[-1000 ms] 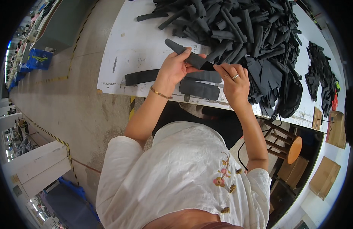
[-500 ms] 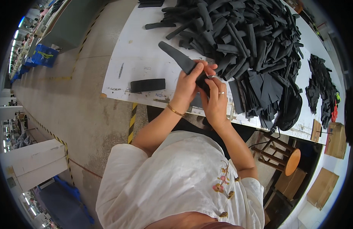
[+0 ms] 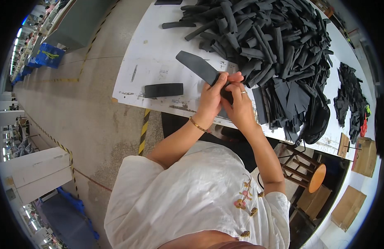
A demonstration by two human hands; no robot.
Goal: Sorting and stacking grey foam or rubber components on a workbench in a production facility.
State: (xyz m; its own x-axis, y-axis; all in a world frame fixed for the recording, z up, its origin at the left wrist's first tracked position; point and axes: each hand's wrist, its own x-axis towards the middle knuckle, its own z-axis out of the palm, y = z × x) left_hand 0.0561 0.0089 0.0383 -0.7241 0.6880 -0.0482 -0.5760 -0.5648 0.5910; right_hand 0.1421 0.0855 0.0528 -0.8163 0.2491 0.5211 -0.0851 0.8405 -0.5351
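Note:
Between my two hands, above the table's near edge, is a dark grey strip of fabric point(image 3: 199, 66). Its broad end sticks out toward the far left, while the other end is partly hidden by my fingers. My left hand point(image 3: 211, 97) is closed round the strip, thumb on top. The fingers of my right hand point(image 3: 240, 103), with a ring on one, pinch the strip's near end. A flat black stack of strips point(image 3: 163, 90) lies on the table to the left of my hands. Beyond them rises a big heap of rolled dark strips point(image 3: 266, 37).
The white table point(image 3: 131, 79) has a worn, marked top. Flat dark pieces point(image 3: 289, 99) and a black bag point(image 3: 317, 120) lie at right, near the edge. Farther right is another dark pile point(image 3: 351, 95). A wooden stool point(image 3: 317, 177) stands below; a blue bin point(image 3: 49, 55) is on the floor at left.
Both hands have shifted slightly right with the strip. Its protruding end now looks broader and flatter, and my right fingers are curled more tightly at the near end.

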